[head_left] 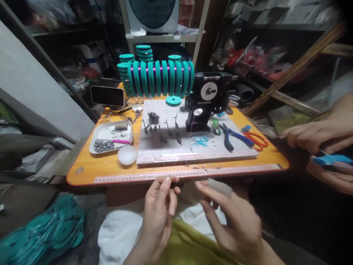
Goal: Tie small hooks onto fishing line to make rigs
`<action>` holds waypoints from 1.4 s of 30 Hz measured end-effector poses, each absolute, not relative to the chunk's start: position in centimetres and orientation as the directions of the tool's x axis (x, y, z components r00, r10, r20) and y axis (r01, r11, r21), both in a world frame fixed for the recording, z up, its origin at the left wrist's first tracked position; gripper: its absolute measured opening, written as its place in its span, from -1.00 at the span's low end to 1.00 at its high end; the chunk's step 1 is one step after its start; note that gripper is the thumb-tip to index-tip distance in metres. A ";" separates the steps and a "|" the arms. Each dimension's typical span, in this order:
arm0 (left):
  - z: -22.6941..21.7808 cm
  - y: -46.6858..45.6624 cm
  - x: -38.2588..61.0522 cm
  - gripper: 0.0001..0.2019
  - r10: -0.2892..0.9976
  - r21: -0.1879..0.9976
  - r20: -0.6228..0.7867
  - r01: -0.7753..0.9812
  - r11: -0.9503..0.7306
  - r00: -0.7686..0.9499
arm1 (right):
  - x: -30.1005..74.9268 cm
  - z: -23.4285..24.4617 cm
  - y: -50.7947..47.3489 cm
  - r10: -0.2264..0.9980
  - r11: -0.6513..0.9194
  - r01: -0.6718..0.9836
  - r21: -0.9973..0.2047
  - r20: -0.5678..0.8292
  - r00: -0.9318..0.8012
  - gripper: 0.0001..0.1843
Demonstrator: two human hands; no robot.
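Observation:
My left hand (160, 206) is in front of the table's near edge, thumb and fingertips pinched together. Whatever is between them is too fine to make out. To its right is my right hand (234, 217), thumb and index finger apart, with nothing visible between them. A greyish-beige wrap (220, 187) covers part of one of its fingers. Just beyond both hands, a ruler strip (190, 174) runs along the table edge. Small dark pieces (204, 168) lie behind it, beside a white board (162, 157). Teal spools (161, 78) hang in a row above the board, next to a black stand (208, 99).
On the table (79, 162) are a white tray (95, 131) of grey pieces, a white round dish (127, 155), a phone (107, 96), blue-handled pliers (239, 137) and orange-handled scissors (257, 140). Another person's hands (317, 136) hold a blue object at the right. Bagged teal spools (46, 228) lie lower left.

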State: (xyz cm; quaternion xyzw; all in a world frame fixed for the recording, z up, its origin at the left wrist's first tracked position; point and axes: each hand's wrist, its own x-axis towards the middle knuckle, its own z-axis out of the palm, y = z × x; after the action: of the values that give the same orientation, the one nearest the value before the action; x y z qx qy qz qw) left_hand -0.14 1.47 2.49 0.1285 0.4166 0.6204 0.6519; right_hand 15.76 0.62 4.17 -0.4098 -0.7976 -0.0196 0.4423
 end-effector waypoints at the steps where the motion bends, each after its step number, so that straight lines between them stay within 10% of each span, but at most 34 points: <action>1: 2.4 1.5 -0.2 -0.77 0.912 0.685 -0.397 -0.693 0.223 -0.099 | 16.1 4.2 0.6 0.623 0.650 0.685 -0.329 0.746 -0.233 -0.68; 10: 3.6 1.7 -0.7 -0.79 0.841 0.547 -0.540 -0.754 0.363 0.013 | 16.9 3.1 0.6 0.558 0.685 0.674 -0.277 0.795 -0.240 -0.68; 22: 3.3 3.1 -0.4 -0.75 0.880 0.678 -0.436 -0.574 0.460 0.189 | 17.4 2.4 1.4 0.578 0.689 0.653 -0.314 0.781 -0.235 -0.70; 36: 3.2 3.7 -0.9 -0.62 0.944 0.838 -0.329 -0.468 0.281 -0.021 | 17.1 2.7 3.3 0.549 0.731 0.618 -0.289 0.787 -0.281 -0.46; 42: 3.8 3.8 -1.8 -0.72 0.991 0.978 -0.118 -0.180 0.106 -0.062 | 15.2 6.2 7.1 0.538 0.842 0.404 -0.357 0.503 -0.676 -0.33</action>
State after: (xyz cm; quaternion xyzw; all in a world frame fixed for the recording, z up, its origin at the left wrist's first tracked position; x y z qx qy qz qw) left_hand -1.77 3.83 3.80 0.4064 0.4989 0.5311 0.5512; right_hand 15.22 7.11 6.18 -0.2591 -0.9091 0.1085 0.3077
